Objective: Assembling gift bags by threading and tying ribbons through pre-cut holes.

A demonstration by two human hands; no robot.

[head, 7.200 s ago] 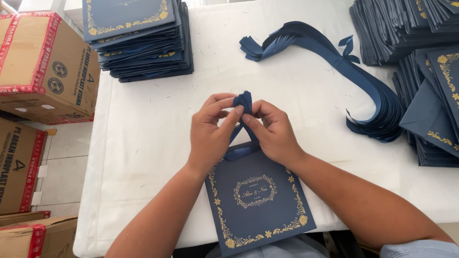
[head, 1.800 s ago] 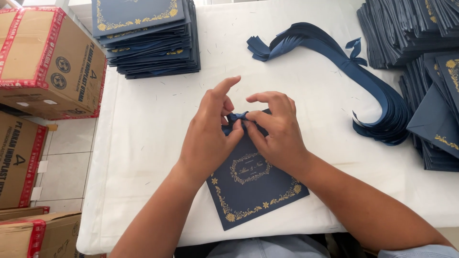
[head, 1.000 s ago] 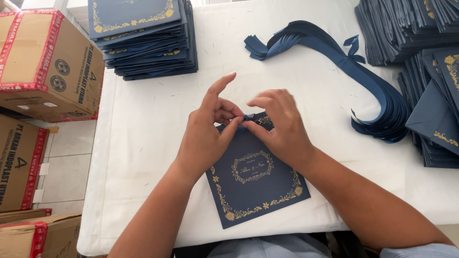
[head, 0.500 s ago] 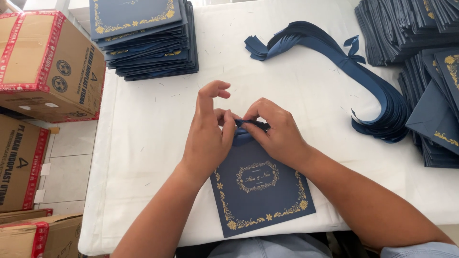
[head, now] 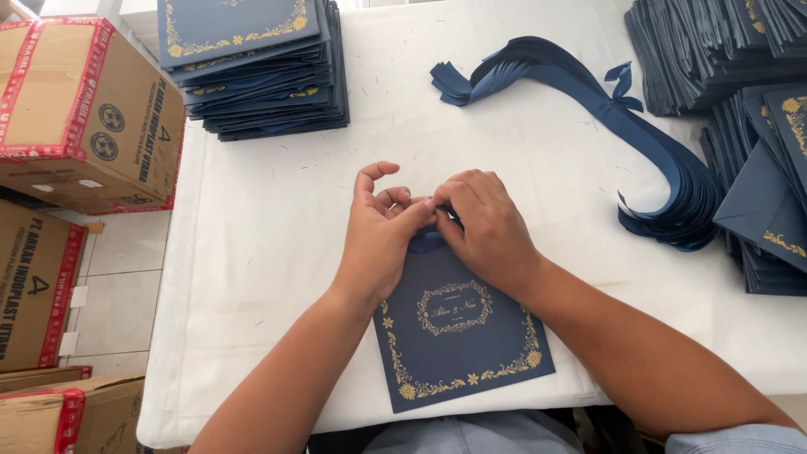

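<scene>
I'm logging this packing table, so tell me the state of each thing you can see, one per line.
Left hand: grip pinched on the ribbon piece.
Right hand: grip pinched on the same ribbon piece.
Ribbon piece: at the card's top edge, mostly hidden.
Navy card: flat, face up.
Ribbon bundle: tied, curved.
Card stack: piled.
Cardboard box: taped shut.

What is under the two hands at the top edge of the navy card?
Both the left hand and right hand pinch a navy ribbon at the top edge of the card. Its knot and the edge itself are covered by the fingers.
</scene>
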